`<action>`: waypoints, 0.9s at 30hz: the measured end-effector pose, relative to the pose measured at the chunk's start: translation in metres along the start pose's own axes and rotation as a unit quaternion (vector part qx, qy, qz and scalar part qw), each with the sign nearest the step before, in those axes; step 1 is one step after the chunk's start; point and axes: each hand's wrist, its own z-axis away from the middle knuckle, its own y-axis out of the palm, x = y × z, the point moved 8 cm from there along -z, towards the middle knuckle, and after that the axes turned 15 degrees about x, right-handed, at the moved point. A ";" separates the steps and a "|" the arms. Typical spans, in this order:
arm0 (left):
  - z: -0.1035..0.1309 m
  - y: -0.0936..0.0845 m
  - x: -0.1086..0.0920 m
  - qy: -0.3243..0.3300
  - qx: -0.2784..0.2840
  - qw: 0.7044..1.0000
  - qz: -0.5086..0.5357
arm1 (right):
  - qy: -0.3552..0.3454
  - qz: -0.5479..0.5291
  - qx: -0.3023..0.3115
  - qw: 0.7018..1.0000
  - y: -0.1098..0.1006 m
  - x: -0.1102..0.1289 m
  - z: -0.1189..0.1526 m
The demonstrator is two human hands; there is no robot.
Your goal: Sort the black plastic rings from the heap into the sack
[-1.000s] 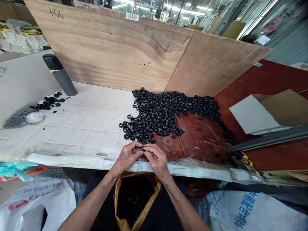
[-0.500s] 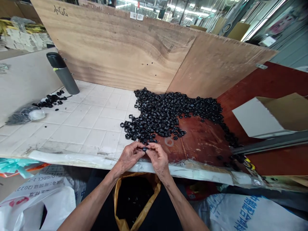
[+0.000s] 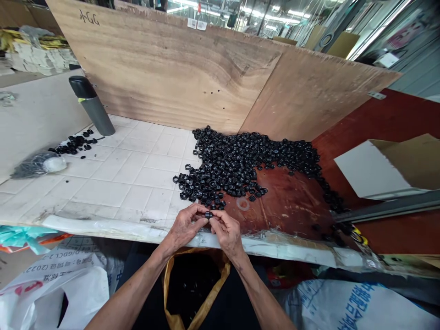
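Observation:
Between the fingertips of both hands is a small black ring-shaped plastic part (image 3: pixel 208 214). My left hand (image 3: pixel 187 224) pinches it from the left, with thumb and forefinger closed. From the other side my right hand (image 3: pixel 226 229) pinches the same part, its fingers curled in. Both hands are over the bench's front edge. Just beyond the fingertips lies a big heap of similar black ring parts (image 3: pixel 227 167), spread over white tiles and a red-brown board. Below the hands a yellow-rimmed bag (image 3: pixel 166 286) hangs open, its inside dark with a few glints.
A grey bottle with a black lid (image 3: pixel 98 114) stands at the back left. Near it lie loose black pieces (image 3: pixel 77 143) and a plastic bag of dark parts (image 3: pixel 36 164). A plywood panel (image 3: pixel 178 68) closes the back. An open cardboard box (image 3: pixel 373 167) and metal bar (image 3: pixel 381 207) sit right.
The whole view has shifted slightly. Both hands stay together at the bench edge, still pinching the small black part, which appears slightly turned between the fingers.

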 end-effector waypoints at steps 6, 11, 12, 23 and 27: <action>0.001 0.000 -0.004 0.005 -0.001 1.000 0.001 | -0.028 0.099 -0.055 0.993 -0.005 0.016 0.003; 0.003 -0.002 -0.003 0.005 -0.014 1.000 -0.017 | -0.025 0.055 -0.043 0.997 -0.008 0.017 0.005; 0.003 -0.002 -0.002 0.004 -0.013 1.000 -0.021 | -0.016 0.052 -0.049 0.997 -0.009 0.015 0.005; 0.008 0.007 -0.011 0.008 0.009 1.000 -0.017 | -0.014 0.088 -0.025 0.996 0.000 0.011 0.008; 0.027 0.015 -0.004 -0.025 -0.023 0.998 0.055 | -0.035 0.057 -0.027 0.997 0.002 0.018 0.022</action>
